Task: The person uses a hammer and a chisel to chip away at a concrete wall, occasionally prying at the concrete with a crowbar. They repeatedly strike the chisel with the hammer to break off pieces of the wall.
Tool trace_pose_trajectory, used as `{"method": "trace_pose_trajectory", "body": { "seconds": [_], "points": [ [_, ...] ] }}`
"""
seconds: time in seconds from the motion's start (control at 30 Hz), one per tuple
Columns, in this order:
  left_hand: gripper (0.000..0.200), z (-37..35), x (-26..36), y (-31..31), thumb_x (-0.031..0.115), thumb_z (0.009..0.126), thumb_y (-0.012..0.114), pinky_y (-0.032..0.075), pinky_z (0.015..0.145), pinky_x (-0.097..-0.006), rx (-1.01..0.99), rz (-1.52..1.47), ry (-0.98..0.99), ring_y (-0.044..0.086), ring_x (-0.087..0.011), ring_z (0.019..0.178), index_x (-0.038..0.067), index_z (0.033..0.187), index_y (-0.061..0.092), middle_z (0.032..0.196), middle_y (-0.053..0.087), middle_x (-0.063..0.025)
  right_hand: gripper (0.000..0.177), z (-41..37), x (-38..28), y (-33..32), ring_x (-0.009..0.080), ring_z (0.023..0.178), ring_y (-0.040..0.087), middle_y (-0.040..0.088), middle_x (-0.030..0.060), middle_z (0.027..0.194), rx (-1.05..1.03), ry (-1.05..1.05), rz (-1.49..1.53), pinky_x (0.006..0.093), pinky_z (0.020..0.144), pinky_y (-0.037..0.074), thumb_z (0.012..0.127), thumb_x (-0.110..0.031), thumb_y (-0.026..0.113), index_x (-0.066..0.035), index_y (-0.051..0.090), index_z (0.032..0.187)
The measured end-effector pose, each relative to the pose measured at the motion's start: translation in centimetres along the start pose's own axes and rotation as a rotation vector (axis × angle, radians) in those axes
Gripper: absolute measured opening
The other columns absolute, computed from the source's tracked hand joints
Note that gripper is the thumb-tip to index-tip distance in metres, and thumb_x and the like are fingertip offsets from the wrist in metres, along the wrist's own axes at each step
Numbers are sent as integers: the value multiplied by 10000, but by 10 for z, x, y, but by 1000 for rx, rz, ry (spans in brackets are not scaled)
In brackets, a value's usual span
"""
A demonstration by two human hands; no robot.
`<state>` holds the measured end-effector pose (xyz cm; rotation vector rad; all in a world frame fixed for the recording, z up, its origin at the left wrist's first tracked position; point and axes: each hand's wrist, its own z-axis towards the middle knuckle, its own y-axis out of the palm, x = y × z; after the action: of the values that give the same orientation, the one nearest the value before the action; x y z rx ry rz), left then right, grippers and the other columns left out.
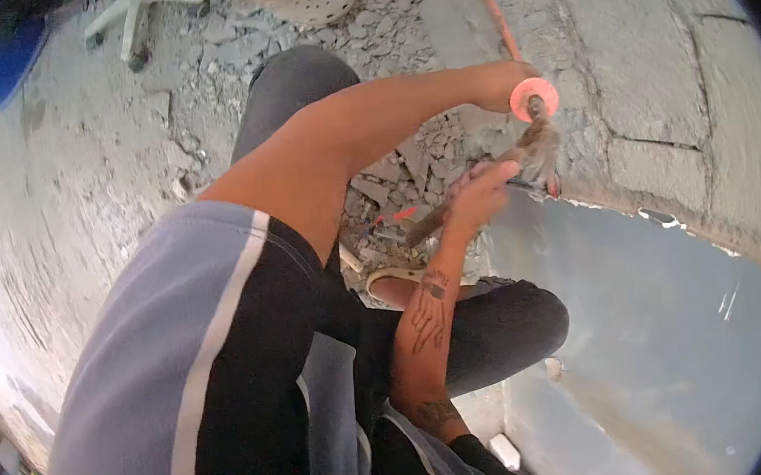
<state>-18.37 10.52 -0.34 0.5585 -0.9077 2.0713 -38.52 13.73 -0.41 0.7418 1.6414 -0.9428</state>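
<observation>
My left hand point(499, 86) is wrapped round a chisel, largely hidden behind its round orange hand guard point(522, 94). The chisel's metal end point(535, 106) pokes out through the guard. My right hand point(480, 192), on the tattooed arm, grips the wooden handle of a hammer point(428, 225). The hammer's head point(540, 152) is smeared by motion and sits close by the chisel's end. Both tools are at the broken edge where rough grey masonry point(642, 104) meets a smooth grey surface point(640, 292).
Broken rubble point(367, 37) covers the ground around my knees. An orange conduit point(487, 5) runs down to near my left hand. A beige clog point(316, 3) and a white chair base point(138, 4) are at the top. Another clog point(395, 283) shows under my leg.
</observation>
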Motion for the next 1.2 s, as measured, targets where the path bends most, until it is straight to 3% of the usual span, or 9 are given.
{"method": "trace_pose_trajectory", "body": {
  "seconds": [0.23,0.33,0.57,0.63,0.77,0.87,0.97,1.07,1.2],
  "points": [
    [286,-7,-25,29,214,765,721,488,767,-383,335,198,-187,600,-305,908,108,1011,618,972,586,-123,679,-1,-11,10,135,443,413,431,41,562,143,-544,81,267,392,345,957,-646,272,-36,433,704],
    [293,-3,-26,24,213,761,729,490,781,-380,282,96,-217,600,-303,923,98,1005,616,1004,589,-124,694,0,-17,6,153,469,436,444,46,588,-8,23,-126,270,410,372,949,-667,238,-35,437,741],
    [329,-15,-9,15,197,746,743,487,824,-373,460,78,-344,604,-291,995,88,1024,603,1017,607,-119,662,8,7,4,159,465,418,429,43,585,40,-402,390,283,410,355,974,-611,278,-17,463,747],
    [345,-11,-5,9,210,747,743,487,827,-376,422,-6,-222,602,-293,1000,86,1035,598,1017,607,-121,615,18,-10,8,185,481,438,470,63,608,101,-4,-199,319,415,365,984,-558,318,-1,514,809],
    [375,-13,3,7,243,746,740,486,829,-383,355,26,-377,593,-300,1004,93,1058,596,1024,592,-127,550,23,-16,-26,226,515,493,490,79,600,94,-157,-133,363,422,381,983,-487,359,3,559,836],
    [393,-11,-3,9,274,758,735,489,817,-392,289,64,-301,588,-307,997,92,1075,592,1030,570,-131,413,59,46,-51,243,532,524,526,87,611,369,-841,-820,362,444,393,960,-372,424,-21,605,843],
    [406,-10,18,5,284,764,729,491,812,-393,334,74,-321,583,-311,997,81,1085,584,1035,553,-134,328,50,0,-32,172,530,469,474,56,630,47,-766,-887,346,485,416,966,-322,398,-38,549,900],
    [404,-8,-23,26,275,771,724,491,825,-397,337,230,-314,582,-308,1004,67,1085,577,1033,554,-133,345,36,-9,-52,208,586,541,565,102,686,-221,-129,412,371,538,454,969,-314,412,-22,594,948],
    [381,-10,15,19,241,765,722,491,834,-394,325,94,-316,581,-307,998,60,1066,578,1029,554,-128,309,42,-11,-18,198,552,511,534,88,686,60,-202,-245,383,506,432,942,-309,495,-36,574,821]
  ]
}}
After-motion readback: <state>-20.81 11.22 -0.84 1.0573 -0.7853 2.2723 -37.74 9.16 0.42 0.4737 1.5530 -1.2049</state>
